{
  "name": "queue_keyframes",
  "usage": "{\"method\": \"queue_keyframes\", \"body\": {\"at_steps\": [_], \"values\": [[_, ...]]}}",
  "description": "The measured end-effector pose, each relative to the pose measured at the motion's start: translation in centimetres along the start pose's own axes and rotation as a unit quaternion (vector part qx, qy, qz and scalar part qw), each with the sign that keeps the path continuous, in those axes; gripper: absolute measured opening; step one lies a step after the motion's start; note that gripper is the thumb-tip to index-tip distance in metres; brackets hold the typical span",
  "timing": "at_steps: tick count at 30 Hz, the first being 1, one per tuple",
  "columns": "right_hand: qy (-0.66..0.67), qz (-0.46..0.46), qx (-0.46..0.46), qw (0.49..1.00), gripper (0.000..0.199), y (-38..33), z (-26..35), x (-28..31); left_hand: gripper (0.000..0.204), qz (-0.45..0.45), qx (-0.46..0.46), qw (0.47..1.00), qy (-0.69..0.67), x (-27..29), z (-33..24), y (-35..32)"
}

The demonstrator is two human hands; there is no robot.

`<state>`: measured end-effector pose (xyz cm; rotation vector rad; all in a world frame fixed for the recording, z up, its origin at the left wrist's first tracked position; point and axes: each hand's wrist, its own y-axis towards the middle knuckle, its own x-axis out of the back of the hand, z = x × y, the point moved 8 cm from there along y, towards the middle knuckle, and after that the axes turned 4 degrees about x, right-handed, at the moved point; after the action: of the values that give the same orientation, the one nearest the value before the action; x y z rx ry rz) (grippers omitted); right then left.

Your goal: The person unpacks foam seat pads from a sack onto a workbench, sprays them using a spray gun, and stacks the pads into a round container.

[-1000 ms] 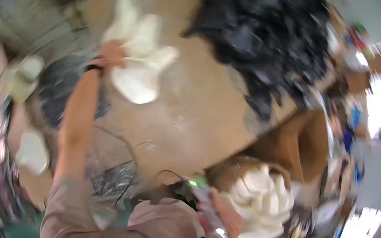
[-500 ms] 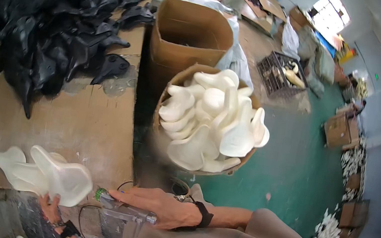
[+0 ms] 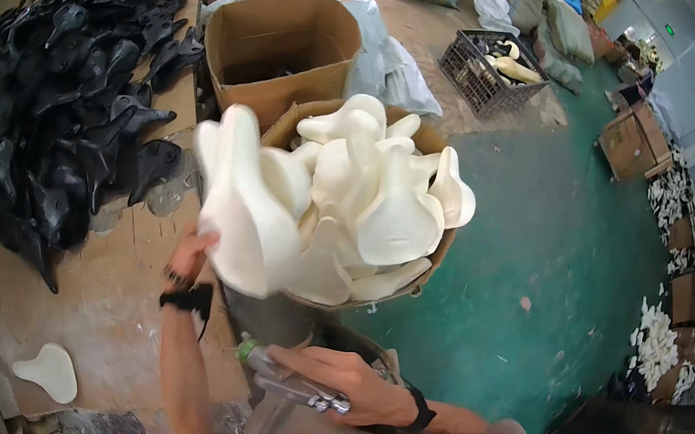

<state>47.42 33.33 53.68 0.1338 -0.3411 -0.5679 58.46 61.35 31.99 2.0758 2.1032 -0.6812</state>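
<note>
your left hand [image 3: 190, 253] grips a smooth, cream-white saddle-shaped foam piece [image 3: 242, 199] by its lower edge, held upright and slightly blurred, just in front of the basket's heap. your right hand [image 3: 339, 379] wraps a slim metal spray tool [image 3: 287, 383] with a green tip, lying level, pointing left.

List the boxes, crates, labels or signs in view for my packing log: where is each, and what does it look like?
Open carton: brown cardboard, flaps up, behind the round tub.
Round tub: brown, heaped with white moulded pieces, centre.
Crate: black lattice, top centre-right on the floor, pale pieces inside.
Closed carton: brown with a light label, upper right.
Green sign: small, lit, far top right.
No screens.
</note>
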Motion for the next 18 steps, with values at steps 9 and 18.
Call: {"method": "queue_keyframes", "body": {"at_steps": [9, 18], "values": [[-0.002, -0.133, -0.021, 0.991, 0.088, -4.7, -0.9, 5.3, 0.041, -0.139, 0.114, 0.983, 0.042, -2.0, 8.0, 12.9], [0.005, -0.170, -0.021, 0.985, 0.089, -5.5, -3.1, 7.9, 0.039, -0.153, -0.007, 0.987, 0.039, -1.2, 2.9, 9.9]]}}
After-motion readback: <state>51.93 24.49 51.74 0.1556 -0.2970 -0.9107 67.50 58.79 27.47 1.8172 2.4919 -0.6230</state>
